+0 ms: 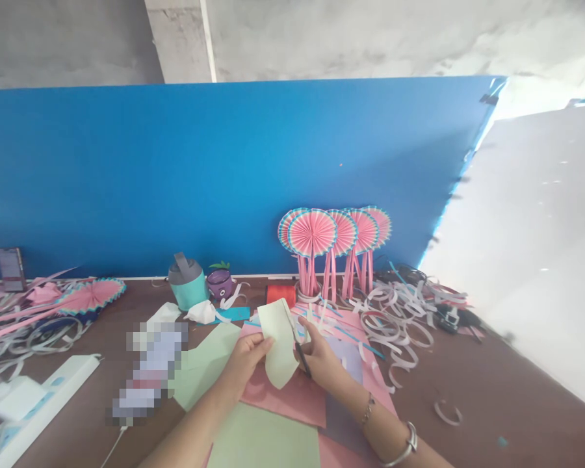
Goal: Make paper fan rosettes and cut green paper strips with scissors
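My left hand [247, 359] pinches the left edge of a pale green piece of paper [279, 348], which is held up above the table. In my right hand [322, 357] is a pair of scissors [301, 354], fingers closed around its dark handle. The blades lie along the paper's right edge, and a narrow strip there looks partly cut. Under both hands lie a pink sheet [292, 396], a light green sheet [268, 435] and a purple-grey sheet [346, 364].
Pink pleated paper fans [312, 233] stand against the blue partition [175, 175]. Curled paper strips [394, 318] heap to the right. A teal jar [188, 286], a purple cup [220, 284] and a red spool [281, 295] stand behind. A power strip [53, 403] and a blurred-out phone [151, 374] lie left.
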A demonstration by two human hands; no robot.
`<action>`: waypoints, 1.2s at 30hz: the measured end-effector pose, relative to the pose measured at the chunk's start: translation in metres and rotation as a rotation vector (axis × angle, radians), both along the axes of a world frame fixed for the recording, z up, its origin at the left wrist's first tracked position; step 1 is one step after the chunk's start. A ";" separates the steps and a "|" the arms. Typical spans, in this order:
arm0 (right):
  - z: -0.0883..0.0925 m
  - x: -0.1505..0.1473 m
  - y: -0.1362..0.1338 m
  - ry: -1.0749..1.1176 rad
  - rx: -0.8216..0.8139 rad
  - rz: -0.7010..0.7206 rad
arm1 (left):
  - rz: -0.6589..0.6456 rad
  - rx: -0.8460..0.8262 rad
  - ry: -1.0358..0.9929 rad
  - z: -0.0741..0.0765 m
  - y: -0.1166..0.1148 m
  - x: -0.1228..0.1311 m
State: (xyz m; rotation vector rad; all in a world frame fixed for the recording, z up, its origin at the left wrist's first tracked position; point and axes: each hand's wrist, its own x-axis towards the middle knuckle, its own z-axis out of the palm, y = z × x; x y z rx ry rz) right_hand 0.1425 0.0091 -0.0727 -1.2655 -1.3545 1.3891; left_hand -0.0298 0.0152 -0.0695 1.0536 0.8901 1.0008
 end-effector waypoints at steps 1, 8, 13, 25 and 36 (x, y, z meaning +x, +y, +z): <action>-0.001 0.000 0.000 0.014 -0.003 -0.002 | -0.012 0.000 0.004 0.001 0.000 0.000; -0.001 0.000 0.003 0.043 0.000 -0.017 | -0.025 0.008 0.054 -0.001 -0.001 0.002; -0.005 0.001 0.004 0.063 0.012 0.002 | -0.042 0.023 0.049 -0.005 0.001 0.001; -0.004 0.001 0.004 0.066 0.007 -0.023 | -0.034 0.011 0.053 -0.003 0.000 0.001; -0.002 0.004 0.007 0.000 -0.030 -0.115 | 0.008 0.023 0.081 -0.002 0.002 0.000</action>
